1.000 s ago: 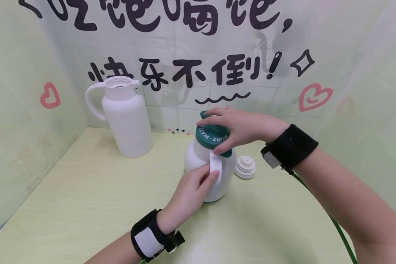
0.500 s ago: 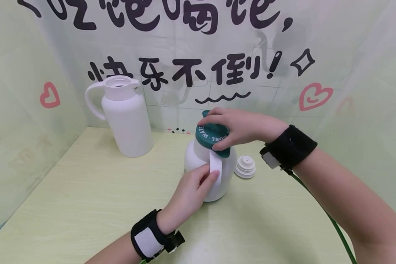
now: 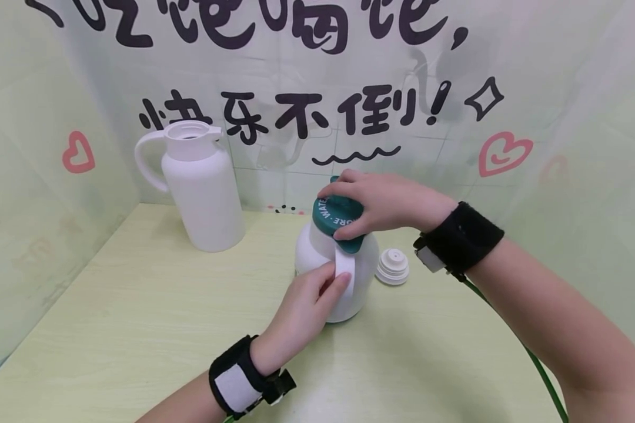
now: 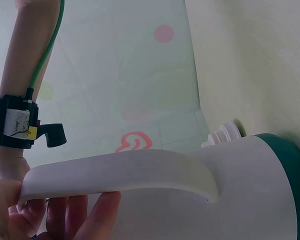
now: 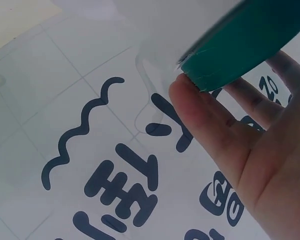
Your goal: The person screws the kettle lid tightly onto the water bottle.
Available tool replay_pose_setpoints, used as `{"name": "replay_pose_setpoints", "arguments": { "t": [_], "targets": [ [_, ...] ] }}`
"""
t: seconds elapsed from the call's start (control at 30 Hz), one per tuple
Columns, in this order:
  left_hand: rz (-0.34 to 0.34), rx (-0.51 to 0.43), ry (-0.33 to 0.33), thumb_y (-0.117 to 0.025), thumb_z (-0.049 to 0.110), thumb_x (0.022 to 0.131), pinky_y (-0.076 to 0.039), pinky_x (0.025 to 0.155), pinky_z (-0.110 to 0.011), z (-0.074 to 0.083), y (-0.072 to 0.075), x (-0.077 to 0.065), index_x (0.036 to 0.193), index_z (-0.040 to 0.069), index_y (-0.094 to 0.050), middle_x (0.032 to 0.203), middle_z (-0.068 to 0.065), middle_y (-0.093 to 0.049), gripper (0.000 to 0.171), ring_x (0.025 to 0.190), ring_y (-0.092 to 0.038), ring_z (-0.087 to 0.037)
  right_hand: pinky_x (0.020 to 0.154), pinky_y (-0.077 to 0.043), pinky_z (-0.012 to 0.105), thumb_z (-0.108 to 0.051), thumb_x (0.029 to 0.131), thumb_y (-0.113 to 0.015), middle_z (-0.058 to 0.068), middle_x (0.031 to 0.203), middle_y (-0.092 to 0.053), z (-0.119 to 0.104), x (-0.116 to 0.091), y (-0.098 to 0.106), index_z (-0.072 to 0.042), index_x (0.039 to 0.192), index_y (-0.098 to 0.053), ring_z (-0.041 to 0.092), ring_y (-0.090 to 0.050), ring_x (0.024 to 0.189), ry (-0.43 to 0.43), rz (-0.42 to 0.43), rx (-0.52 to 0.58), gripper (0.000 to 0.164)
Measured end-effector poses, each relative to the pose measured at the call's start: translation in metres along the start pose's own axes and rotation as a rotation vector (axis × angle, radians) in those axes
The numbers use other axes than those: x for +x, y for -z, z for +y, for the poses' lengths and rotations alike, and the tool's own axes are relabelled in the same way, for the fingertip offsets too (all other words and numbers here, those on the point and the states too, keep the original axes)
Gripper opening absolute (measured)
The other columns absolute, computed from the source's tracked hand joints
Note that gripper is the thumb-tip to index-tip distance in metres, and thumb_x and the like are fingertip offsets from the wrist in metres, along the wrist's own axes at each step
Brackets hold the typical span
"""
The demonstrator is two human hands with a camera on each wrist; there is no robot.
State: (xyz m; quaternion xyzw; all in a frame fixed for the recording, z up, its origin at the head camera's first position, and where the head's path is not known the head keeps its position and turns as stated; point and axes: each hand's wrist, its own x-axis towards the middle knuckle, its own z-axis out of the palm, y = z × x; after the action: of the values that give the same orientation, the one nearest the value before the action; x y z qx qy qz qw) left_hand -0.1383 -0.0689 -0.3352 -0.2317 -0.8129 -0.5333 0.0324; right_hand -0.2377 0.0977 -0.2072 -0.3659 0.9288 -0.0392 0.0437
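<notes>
A white thermos jug (image 3: 308, 249) with a green base stands upright on the table. My left hand (image 3: 301, 308) grips its white handle (image 4: 125, 172), fingers curled beneath it and thumb on the near side. A green lid (image 3: 330, 216) printed with white letters sits on the jug's neck. From above, my right hand (image 3: 388, 200) holds the lid by its rim, thumb on the near side and fingers on the far side. In the right wrist view the thumb presses the edge of the green lid (image 5: 245, 45). The hand covers part of the lid.
A taller white jug (image 3: 205, 200) without a lid stands at the back left, its handle to the left. Just right of the thermos jug lies a white stepped stopper (image 3: 393, 267). A printed cloth (image 3: 275, 64) hangs behind the pale wooden table (image 3: 153, 329).
My right hand has turned the green lid clockwise as seen from above; its near tab has swung left toward the handle. The left hand keeps its grip on the handle.
</notes>
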Motion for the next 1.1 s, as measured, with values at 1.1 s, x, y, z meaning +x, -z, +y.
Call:
{"name": "replay_pose_setpoints", "arguments": {
  "t": [1.1],
  "targets": [
    [0.000, -0.009, 0.014, -0.053, 0.028, 0.100, -0.043, 0.066, -0.030, 0.0014, 0.0008, 0.0005, 0.088, 0.016, -0.059, 0.068, 0.005, -0.048, 0.018, 0.072, -0.051, -0.011, 0.066, -0.046, 0.030, -0.063, 0.075, -0.069, 0.000, 0.103, -0.048, -0.0076, 0.0032, -0.0041, -0.029, 0.130, -0.053, 0.017, -0.056, 0.078, -0.089, 0.067, -0.057, 0.066]
  ]
}}
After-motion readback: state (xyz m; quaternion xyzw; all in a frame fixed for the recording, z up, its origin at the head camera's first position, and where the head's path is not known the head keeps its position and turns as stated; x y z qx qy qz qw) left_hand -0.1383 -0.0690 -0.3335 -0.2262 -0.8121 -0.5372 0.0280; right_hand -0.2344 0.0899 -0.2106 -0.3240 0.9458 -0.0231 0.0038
